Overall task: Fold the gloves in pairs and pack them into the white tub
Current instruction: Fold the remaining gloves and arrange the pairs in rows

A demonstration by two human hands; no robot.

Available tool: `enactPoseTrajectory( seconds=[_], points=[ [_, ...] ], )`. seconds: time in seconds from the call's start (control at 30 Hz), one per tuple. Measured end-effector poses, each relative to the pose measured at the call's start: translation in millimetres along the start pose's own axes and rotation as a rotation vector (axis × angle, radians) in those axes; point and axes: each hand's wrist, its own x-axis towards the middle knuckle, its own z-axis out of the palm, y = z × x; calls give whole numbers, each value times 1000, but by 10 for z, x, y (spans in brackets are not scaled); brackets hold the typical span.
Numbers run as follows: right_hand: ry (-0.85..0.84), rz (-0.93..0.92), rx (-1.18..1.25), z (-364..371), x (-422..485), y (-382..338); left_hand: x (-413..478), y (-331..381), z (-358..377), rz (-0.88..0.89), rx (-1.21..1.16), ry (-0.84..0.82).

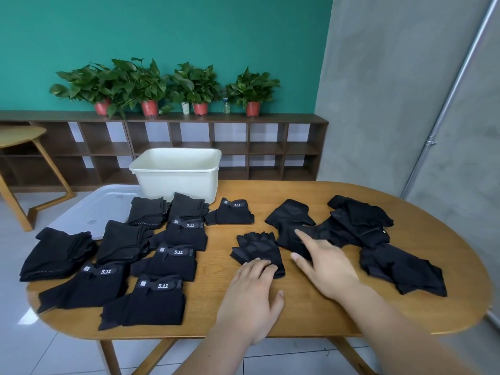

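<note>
The gloves (257,249) are seen in plain black; white "5.11" lettering is borne on the folded pairs (159,307); the tub (176,177) is coloured creamy white. The table (205,266) is shown in warm grained brown; the wall (162,31) is painted teal.

An oval wooden table (311,307) carries a pale plastic lid (102,209) at its far left edge. Behind, a low dark shelf unit (232,147) holds potted plants (200,85), a white cup (185,107) and a clear bottle (226,105) against a teal wall (189,28).

Left hand (250,296) flat on fingerless glove (258,253), right hand (326,262) over loose gloves (357,231), white tub (176,173) far, wooden table (311,315)
</note>
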Motion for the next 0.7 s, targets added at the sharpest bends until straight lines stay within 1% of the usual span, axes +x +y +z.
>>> enactPoseTrajectory(
  seconds=[0.03,0.13,0.3,0.37,0.47,0.57,0.7],
  points=[
    [-4,28,-8,49,-6,-34,-1,2,-2,-8,-1,-1],
    [98,72,-81,132,-90,-87,-12,3,-1,-38,18,19],
    [234,-22,-89,206,-342,-54,-25,22,-17,-73,88,79],
    [209,-31,-42,203,-454,-62,-32,29,-15,-85,93,94],
    [162,36,28,202,-589,-118,-36,19,-2,-128,105,83],
    [140,107,-35,201,-681,-176,-36,28,-8,-199,139,58],
    [16,211,-118,146,-704,-246,-28,30,-3,-247,176,-19]
  ],
)
